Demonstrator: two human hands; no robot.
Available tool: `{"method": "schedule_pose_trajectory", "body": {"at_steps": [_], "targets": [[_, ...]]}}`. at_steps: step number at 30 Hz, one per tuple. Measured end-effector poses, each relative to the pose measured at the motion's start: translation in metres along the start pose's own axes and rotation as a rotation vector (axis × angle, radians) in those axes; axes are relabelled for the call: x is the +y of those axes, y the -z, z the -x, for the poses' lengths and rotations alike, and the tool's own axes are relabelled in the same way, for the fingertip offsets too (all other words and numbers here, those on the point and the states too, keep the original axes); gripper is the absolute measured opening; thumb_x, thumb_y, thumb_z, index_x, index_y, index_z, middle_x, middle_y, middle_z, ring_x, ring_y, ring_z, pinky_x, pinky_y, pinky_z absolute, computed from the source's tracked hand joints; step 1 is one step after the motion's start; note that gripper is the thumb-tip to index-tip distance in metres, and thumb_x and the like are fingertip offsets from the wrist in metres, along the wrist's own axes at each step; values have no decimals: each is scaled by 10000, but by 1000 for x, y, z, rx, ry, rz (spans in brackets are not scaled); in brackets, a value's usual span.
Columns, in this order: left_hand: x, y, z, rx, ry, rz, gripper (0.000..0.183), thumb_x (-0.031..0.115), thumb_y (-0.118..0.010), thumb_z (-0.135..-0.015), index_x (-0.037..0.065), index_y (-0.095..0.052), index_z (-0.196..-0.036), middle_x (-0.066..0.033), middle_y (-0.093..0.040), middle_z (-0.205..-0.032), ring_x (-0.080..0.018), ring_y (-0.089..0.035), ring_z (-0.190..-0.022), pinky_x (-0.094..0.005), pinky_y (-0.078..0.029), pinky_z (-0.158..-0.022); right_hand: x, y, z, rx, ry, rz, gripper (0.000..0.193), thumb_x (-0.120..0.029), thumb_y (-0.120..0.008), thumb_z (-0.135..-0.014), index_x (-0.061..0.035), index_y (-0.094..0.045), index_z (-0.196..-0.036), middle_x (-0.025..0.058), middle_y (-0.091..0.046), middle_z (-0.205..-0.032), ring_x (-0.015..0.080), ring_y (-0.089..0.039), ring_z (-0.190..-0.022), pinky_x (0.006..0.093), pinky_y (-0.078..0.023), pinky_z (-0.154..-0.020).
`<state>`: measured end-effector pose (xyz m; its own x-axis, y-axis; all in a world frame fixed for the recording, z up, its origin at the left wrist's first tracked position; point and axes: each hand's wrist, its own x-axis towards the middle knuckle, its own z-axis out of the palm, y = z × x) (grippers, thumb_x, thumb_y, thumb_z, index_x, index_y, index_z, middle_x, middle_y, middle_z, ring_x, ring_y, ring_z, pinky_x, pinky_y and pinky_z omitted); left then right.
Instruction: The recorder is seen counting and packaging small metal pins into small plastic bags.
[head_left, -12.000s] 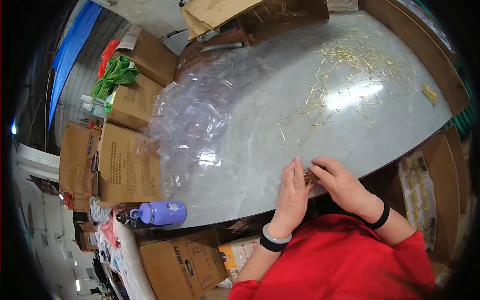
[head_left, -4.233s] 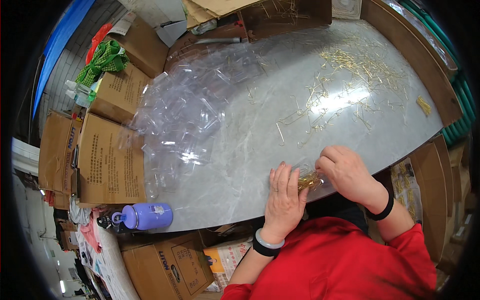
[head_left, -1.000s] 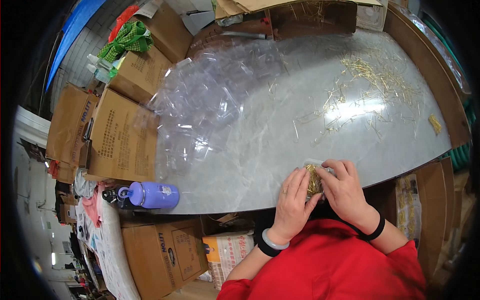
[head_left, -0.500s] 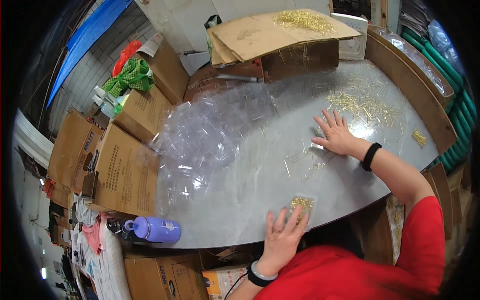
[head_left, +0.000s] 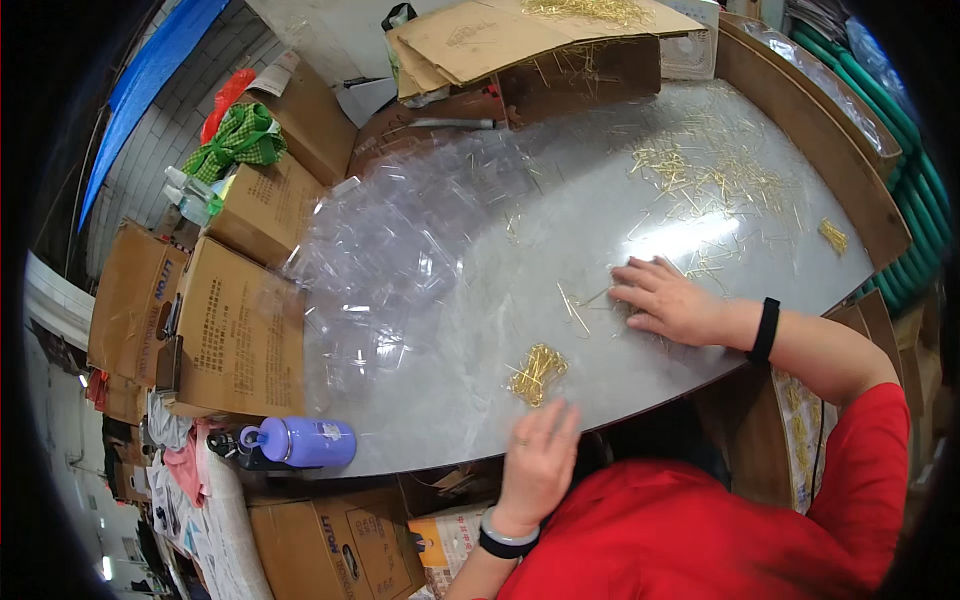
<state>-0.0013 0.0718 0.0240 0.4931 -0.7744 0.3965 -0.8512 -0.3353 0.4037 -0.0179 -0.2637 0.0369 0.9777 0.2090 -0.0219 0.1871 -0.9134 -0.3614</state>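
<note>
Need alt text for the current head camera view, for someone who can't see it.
A person's right hand reaches palm-down over a grey table near scattered gold wires, while the left hand, blurred, is close to a gold wire bundle. Clear plastic pieces lie heaped at left, beyond a purple bottle.

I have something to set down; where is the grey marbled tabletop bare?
Bare: the grey marbled tabletop between the purple bottle and the small heap of gold wire pieces near the left hand. Crowded: left, with clear plastic pieces; far right, with scattered gold wires.
</note>
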Motion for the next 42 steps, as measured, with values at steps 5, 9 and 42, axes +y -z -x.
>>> {"method": "schedule_pose_trajectory", "body": {"at_steps": [5,9,42], "targets": [[23,-28,-24,-42,-11,95,475,49,-673,-902,-54,-543,-1347,-205,-547,-1328,-407,-535,-1169,-469,-446,-1010,-48,-13,48,71,-160,223,566,-313,-616,-981,-93,-453,-1477,176,-366,-1573,421,-275,-1486,625,-248,-1183],[27,-38,-42,-65,58,-41,613,137,-682,-923,-111,-424,-1421,-275,-423,-1461,-449,-409,-1361,-483,-394,-1104,-56,-31,57,192,-37,72,496,-163,-648,-931,-82,-528,-1406,185,-425,-1525,408,-341,-1457,561,-303,-1182],[-1,-28,-47,-188,135,52,947,290,-772,-873,-74,-222,-1552,-282,-321,-1568,-466,-260,-1481,-542,-201,-1218,-58,-31,39,259,239,-142,529,39,-600,-810,-74,-586,-1327,133,-568,-1385,350,-471,-1366,484,-340,-1187]]}}
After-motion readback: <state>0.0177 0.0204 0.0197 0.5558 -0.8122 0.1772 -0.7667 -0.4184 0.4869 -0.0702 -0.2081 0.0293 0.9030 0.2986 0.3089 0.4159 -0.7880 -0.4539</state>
